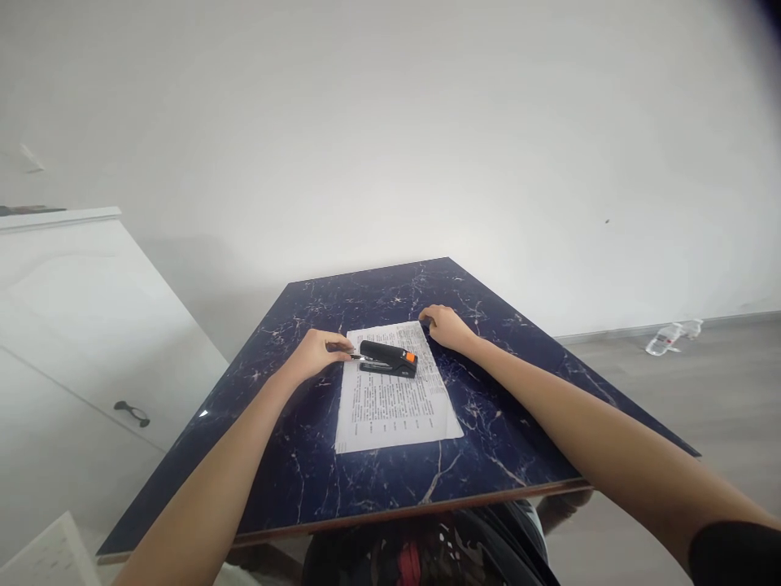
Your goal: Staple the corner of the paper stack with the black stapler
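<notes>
A black stapler (389,359) with an orange patch lies on printed sheets of paper (396,415), its jaws parted toward the left. My left hand (320,356) is at those jaws, thumb and fingers pinched around something small and partly silver that I cannot make out. Beside the far right corner of the paper, my right hand (450,327) rests on the table with its fingers curled. What it holds, if anything, is hidden.
The dark blue marble-patterned table (323,488) stands against a white wall (390,146). To the left is a white cabinet (79,325) with a dark handle (132,413). A clear plastic item (664,338) lies on the floor at right.
</notes>
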The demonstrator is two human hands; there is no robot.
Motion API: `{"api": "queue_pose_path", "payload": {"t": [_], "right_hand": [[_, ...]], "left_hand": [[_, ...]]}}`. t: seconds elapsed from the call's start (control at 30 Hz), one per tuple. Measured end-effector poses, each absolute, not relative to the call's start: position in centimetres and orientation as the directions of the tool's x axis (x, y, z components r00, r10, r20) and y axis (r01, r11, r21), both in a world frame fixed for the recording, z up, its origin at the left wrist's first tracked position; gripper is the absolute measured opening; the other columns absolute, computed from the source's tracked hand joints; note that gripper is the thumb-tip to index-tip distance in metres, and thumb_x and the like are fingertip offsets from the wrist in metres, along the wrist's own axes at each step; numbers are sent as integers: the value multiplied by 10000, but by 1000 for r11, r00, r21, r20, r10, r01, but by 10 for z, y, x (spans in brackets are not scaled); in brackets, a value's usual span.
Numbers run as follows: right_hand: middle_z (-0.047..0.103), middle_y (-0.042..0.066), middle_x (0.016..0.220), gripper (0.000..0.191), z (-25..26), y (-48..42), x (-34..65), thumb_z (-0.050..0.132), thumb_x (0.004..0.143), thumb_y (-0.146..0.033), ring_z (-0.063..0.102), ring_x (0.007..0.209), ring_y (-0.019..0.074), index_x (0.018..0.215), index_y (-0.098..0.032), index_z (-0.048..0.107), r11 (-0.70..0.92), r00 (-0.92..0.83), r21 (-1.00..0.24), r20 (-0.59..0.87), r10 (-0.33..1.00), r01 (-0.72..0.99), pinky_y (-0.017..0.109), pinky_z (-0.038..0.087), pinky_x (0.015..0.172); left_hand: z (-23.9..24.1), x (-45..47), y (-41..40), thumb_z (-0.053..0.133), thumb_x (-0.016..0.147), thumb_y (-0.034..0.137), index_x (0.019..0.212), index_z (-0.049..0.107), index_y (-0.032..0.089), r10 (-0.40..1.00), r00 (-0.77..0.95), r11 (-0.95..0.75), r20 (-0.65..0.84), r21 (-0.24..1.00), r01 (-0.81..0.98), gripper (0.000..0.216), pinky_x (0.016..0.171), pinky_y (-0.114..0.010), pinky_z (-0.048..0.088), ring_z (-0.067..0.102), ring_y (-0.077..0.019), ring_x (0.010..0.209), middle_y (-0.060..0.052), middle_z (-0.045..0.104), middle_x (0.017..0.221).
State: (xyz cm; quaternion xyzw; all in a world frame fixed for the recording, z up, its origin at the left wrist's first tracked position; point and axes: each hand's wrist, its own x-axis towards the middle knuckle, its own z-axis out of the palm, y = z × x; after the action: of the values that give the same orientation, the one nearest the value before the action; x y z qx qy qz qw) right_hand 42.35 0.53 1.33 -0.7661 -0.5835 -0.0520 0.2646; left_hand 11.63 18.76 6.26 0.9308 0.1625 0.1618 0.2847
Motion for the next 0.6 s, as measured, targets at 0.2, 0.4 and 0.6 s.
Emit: {"api": "queue_pose_path", "payload": {"t": [0.2,0.4,0.6], "right_hand": [[736,89,1087,411,13,6,424,496,794,37,642,1012,232,1056,-163,741,-182,313,-354,358,880,917,278,456,889],[744,83,1076,398,9,8,426,509,790,22,634,1017,230,1043,-161,755,-178,307,-348,359,881,920,276,453,908],[739,84,1056,388,9,8,426,503,793,11,631,989,230,1025,-163,761,-173,299,-342,360,884,923,294,451,922]], "left_hand": [[58,120,185,818,759,370,908,826,257,383,914,-772,136,590,236,187,855,-382,559,725,-250,893,-59,793,962],[60,122,181,814,761,382,912,813,241,421,900,-734,111,625,266,207,869,-393,569,734,-249,904,-73,792,959],[56,124,184,802,766,383,900,809,246,405,905,-748,131,616,245,192,863,-430,571,734,-266,887,-83,791,949]]}}
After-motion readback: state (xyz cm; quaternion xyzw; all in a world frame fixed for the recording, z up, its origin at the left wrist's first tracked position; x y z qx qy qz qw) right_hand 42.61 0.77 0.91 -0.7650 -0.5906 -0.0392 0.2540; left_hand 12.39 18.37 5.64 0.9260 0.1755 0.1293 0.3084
